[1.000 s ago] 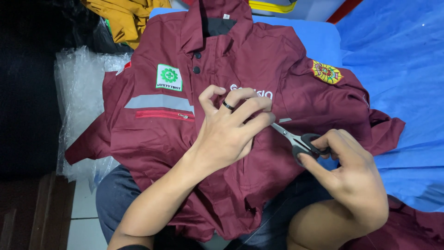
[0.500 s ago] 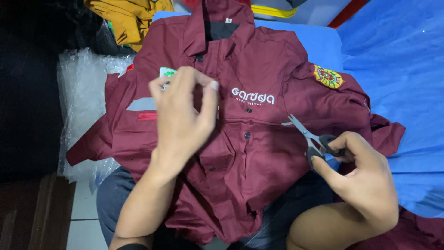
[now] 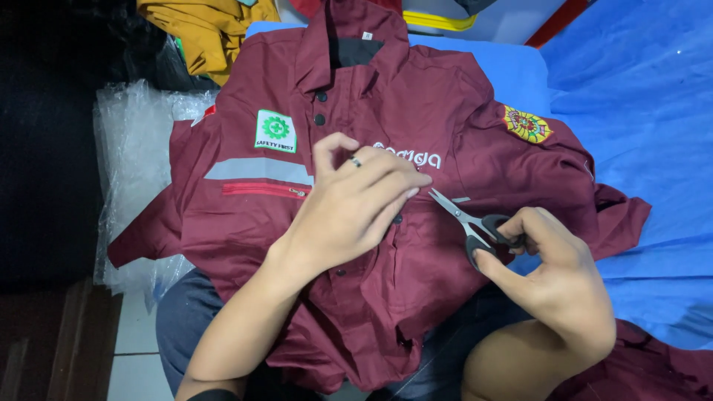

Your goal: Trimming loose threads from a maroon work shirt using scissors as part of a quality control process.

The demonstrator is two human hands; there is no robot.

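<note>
One maroon work shirt [image 3: 416, 111] lies spread across the person's lap in the centre of the frame, with two dark buttons near its collar. The left hand [image 3: 356, 208] rests flat on the chest, fingers loose and grasping nothing. At centre right, the right hand [image 3: 557, 275] grips one pair of small scissors [image 3: 471, 223], blades parted, tips just beside the left fingertips. One yellow garment [image 3: 200, 30] sits upper left.

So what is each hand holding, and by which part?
The right hand holds small scissors by their black handle loops. The left hand holds nothing, resting on the maroon shirt.
</note>
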